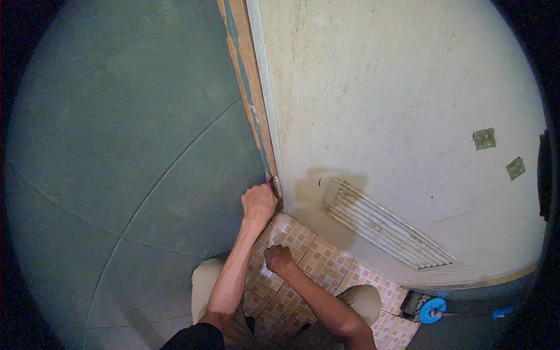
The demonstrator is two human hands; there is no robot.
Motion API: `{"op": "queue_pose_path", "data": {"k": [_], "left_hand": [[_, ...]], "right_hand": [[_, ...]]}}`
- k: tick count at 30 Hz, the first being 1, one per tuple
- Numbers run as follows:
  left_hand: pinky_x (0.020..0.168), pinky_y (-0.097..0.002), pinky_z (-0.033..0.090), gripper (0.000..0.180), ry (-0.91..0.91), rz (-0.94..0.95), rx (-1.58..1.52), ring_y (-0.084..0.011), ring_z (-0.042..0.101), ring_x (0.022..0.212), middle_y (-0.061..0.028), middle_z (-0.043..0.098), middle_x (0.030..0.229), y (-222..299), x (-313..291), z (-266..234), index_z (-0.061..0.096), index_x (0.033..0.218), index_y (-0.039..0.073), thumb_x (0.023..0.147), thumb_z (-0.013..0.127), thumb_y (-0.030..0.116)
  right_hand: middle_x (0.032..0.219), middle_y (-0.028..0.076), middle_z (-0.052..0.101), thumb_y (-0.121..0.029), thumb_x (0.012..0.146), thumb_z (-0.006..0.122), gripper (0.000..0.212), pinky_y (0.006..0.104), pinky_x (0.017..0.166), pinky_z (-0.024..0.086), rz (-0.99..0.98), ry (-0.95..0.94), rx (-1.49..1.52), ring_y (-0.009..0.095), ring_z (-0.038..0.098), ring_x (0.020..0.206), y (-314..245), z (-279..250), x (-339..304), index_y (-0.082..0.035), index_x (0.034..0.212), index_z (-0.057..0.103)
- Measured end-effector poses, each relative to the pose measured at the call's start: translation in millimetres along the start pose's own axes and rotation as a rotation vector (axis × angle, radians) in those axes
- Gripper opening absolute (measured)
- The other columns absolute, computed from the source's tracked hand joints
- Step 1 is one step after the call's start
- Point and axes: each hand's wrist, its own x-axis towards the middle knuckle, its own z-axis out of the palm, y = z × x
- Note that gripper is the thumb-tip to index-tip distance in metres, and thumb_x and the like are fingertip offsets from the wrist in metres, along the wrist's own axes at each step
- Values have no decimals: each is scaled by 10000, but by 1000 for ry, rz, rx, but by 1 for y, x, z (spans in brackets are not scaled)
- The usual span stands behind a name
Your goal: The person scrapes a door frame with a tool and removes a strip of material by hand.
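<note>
My left hand [259, 203] is closed in a fist against the foot of a wooden door frame [251, 64]. A small pinkish-red object [268, 178] sticks out above its knuckles; its kind and most of its length are hidden. Bare wood and strips of grey-green paint show along the frame, with ragged paint edges. Lower down, my right hand [280, 259] hangs over the tiled floor, fingers curled in, with nothing seen sticking out of it.
A grey-green wall [128, 128] with a raised curved line fills the left. Right of the frame stands a stained whitish door [396, 87] with a louvred vent [388, 224] low down. Patterned tiles [326, 262] lie below. A blue disc on a rod [432, 310] rests at lower right.
</note>
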Motion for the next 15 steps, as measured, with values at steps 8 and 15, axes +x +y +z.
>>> {"op": "queue_pose_path", "data": {"k": [8, 15], "left_hand": [[544, -518, 499, 280, 310, -58, -106, -395, 645, 602, -234, 625, 635, 32, -3, -62, 660, 873, -16, 921, 486, 197], [501, -500, 501, 299, 397, -65, -80, -390, 637, 563, -228, 616, 603, 28, 10, -49, 638, 891, -47, 934, 465, 193]], "right_hand": [[985, 157, 638, -157, 821, 540, 230, 450, 789, 499, 0, -79, -13, 312, 618, 949, 2, -4, 0, -50, 998, 639], [1014, 162, 638, -152, 843, 521, 220, 452, 801, 500, 7, -26, -41, 313, 615, 983, 0, -1, -2, -50, 993, 644]]}}
